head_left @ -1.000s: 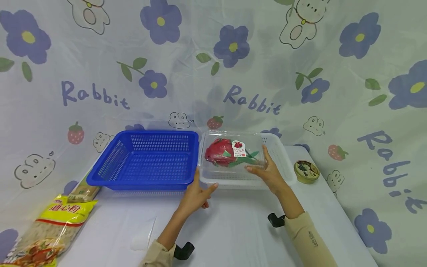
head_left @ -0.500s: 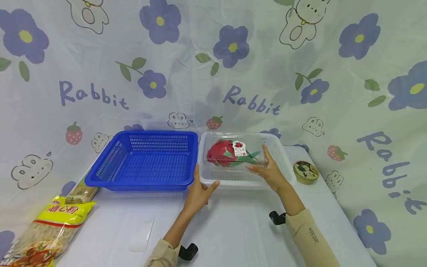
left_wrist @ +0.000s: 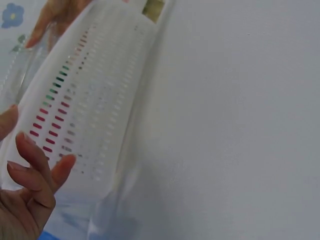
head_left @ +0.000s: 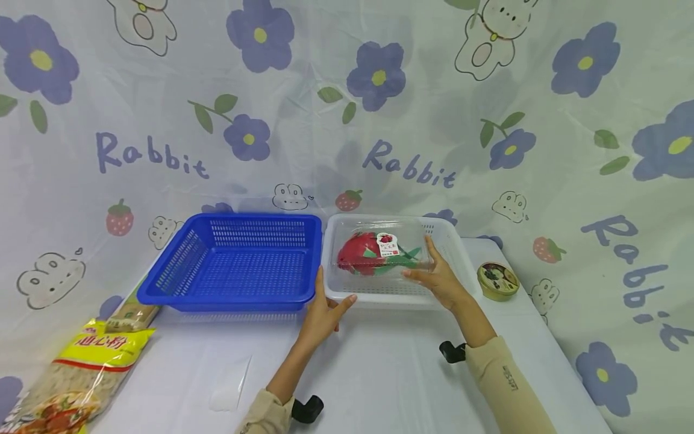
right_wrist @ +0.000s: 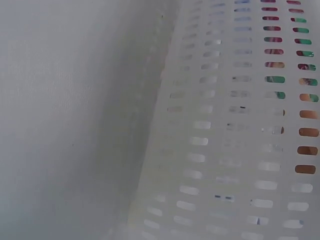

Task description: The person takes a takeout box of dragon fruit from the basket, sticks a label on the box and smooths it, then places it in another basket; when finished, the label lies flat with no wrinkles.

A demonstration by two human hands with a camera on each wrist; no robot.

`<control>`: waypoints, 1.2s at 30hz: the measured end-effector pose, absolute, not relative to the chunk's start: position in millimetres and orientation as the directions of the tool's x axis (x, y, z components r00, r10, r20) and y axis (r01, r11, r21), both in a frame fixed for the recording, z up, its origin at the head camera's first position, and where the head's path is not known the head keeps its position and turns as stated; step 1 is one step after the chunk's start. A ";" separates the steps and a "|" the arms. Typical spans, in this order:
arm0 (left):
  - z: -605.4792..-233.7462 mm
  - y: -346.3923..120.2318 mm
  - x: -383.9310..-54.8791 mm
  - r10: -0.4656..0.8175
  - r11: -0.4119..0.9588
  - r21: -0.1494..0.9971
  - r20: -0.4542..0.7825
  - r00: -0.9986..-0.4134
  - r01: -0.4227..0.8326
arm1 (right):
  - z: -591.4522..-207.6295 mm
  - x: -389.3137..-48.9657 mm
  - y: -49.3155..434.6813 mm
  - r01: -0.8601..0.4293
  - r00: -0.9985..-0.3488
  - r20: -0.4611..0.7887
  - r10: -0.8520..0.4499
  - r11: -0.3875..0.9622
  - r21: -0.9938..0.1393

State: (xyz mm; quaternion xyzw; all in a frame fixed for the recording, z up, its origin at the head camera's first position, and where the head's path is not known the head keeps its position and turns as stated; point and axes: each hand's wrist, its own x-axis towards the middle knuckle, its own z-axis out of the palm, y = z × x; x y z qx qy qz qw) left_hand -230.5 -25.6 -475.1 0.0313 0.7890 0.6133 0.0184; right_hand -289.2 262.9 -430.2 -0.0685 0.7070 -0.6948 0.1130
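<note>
A clear plastic box (head_left: 352,229) with a red dragon fruit (head_left: 358,253), green leaves and a white label sits within the white basket (head_left: 461,265). My right hand (head_left: 441,280) holds the box's right end, thumb at the front and index finger along the side. At the basket's front left corner, my left hand (head_left: 320,313) grips the rim. Its thumb lies over the rim, and curled fingers (left_wrist: 37,170) touch the slotted outer wall in the left wrist view. The right wrist view shows mostly the basket's slotted wall (right_wrist: 220,150); the right hand is largely hidden behind it.
A blue basket (head_left: 311,265) stands against the white one's left side. A round gold tin (head_left: 497,280) is at the right. Bags of dry food, the nearer one yellow-topped (head_left: 87,367), lie at the left. A patterned curtain (head_left: 347,132) hangs behind the table.
The clear box has come down slightly in the white basket, with my right hand on it. My left hand has shifted up and right onto the basket's corner.
</note>
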 end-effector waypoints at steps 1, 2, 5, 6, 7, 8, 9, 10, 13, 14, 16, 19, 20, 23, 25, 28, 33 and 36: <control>-475.2 -25.6 -230.5 0.073 0.244 0.969 0.010 -0.997 0.028 | -430.2 -289.7 263.1 0.063 -0.965 -0.067 -0.252 0.025 -0.998; -475.3 -25.5 -230.5 0.072 0.243 0.970 0.011 -0.997 0.028 | -430.2 -290.3 263.3 0.067 -0.965 -0.071 -0.251 0.024 -0.997; -475.9 -25.2 -230.5 0.067 0.244 0.969 0.011 -0.998 0.027 | -430.0 -292.8 264.2 0.071 -0.965 -0.076 -0.250 0.029 -0.997; -476.1 -25.0 -230.5 0.066 0.242 0.970 0.013 -0.998 0.029 | -430.2 -293.9 264.7 0.073 -0.965 -0.079 -0.250 0.031 -0.997; -476.2 -25.1 -230.3 0.064 0.241 0.970 0.012 -0.998 0.028 | -430.4 -295.0 265.0 0.076 -0.965 -0.082 -0.250 0.034 -0.997; -476.3 -25.1 -230.1 0.064 0.239 0.971 0.012 -0.998 0.027 | -430.6 -296.0 265.3 0.077 -0.964 -0.084 -0.251 0.037 -0.996; -476.2 -25.1 -230.1 0.064 0.237 0.971 0.011 -0.998 0.026 | -430.9 -296.8 265.6 0.078 -0.964 -0.086 -0.251 0.041 -0.996; -476.1 -25.1 -230.0 0.063 0.236 0.971 0.010 -0.998 0.025 | -431.3 -297.7 266.0 0.081 -0.964 -0.088 -0.251 0.041 -0.996; -475.4 -24.9 -229.7 0.063 0.237 0.971 0.008 -0.998 0.023 | -432.1 -299.4 266.9 0.082 -0.963 -0.088 -0.253 0.036 -0.996; -475.1 -24.9 -229.5 0.063 0.240 0.971 0.007 -0.998 0.022 | -432.3 -299.8 267.1 0.083 -0.963 -0.088 -0.254 0.030 -0.996; -474.7 -25.0 -229.2 0.062 0.246 0.969 0.008 -0.998 0.023 | -432.3 -299.9 267.3 0.086 -0.963 -0.088 -0.255 0.017 -0.996; -474.8 -25.3 -229.1 0.062 0.251 0.968 0.012 -0.998 0.027 | -431.8 -299.2 266.8 0.096 -0.962 -0.094 -0.254 0.008 -0.995; -475.1 -25.5 -229.1 0.061 0.252 0.967 0.013 -0.998 0.028 | -431.6 -298.9 266.6 0.098 -0.962 -0.096 -0.255 0.005 -0.995; -476.1 -25.7 -229.5 0.059 0.256 0.966 0.015 -0.998 0.030 | -431.0 -298.7 266.4 0.101 -0.960 -0.100 -0.260 0.009 -0.995; -476.8 -25.8 -229.7 0.061 0.258 0.966 0.016 -0.998 0.031 | -431.0 -299.1 266.8 0.102 -0.959 -0.100 -0.264 0.006 -0.995; -477.6 -25.8 -230.0 0.062 0.256 0.966 0.016 -0.998 0.031 | -431.4 -300.4 267.5 0.106 -0.956 -0.100 -0.274 -0.007 -0.994; -477.4 -26.1 -229.9 0.058 0.259 0.965 0.014 -0.998 0.028 | -432.6 -303.6 268.1 0.113 -0.953 -0.108 -0.283 -0.002 -0.994; -477.0 -26.6 -230.1 0.056 0.261 0.965 0.015 -0.998 0.029 | -433.4 -306.6 267.8 0.119 -0.952 -0.118 -0.281 0.014 -0.993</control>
